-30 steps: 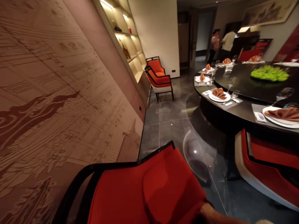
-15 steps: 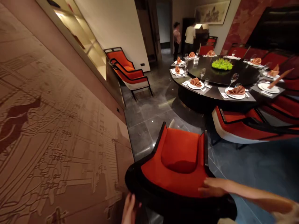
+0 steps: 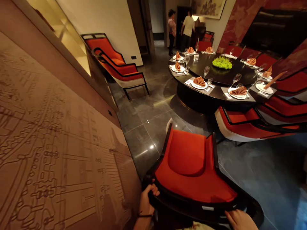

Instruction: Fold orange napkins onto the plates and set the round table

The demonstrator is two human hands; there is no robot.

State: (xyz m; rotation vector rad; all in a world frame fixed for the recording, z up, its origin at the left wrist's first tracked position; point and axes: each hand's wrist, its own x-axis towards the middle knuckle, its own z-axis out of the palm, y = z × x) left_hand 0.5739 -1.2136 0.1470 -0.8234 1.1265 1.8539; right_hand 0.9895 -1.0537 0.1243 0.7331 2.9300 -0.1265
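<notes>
In front of me is an armchair [image 3: 185, 153] with red-orange upholstery and a black frame, seen from behind and above. My left hand [image 3: 149, 198], with a dark band at the wrist, has its fingers curled around the left part of the black back rail. My right hand [image 3: 241, 220] lies over the right part of that rail at the bottom edge, its fingers bent onto it and partly hidden. A small pale label [image 3: 207, 208] shows on the rail between my hands.
A round dark table [image 3: 200, 68] holds plates, folded napkins, glasses and a green centrepiece [image 3: 222, 63]. Red chairs [image 3: 240, 123] stand at its near right. Two more armchairs [image 3: 120, 68] stand by the left wall. A relief wall [image 3: 72, 159] runs close on my left. Two people [image 3: 187, 27] stand far back.
My left hand has come up and closed on the chair's rail. My right hand has moved from the inner backrest down to the rail. The view has shifted slightly.
</notes>
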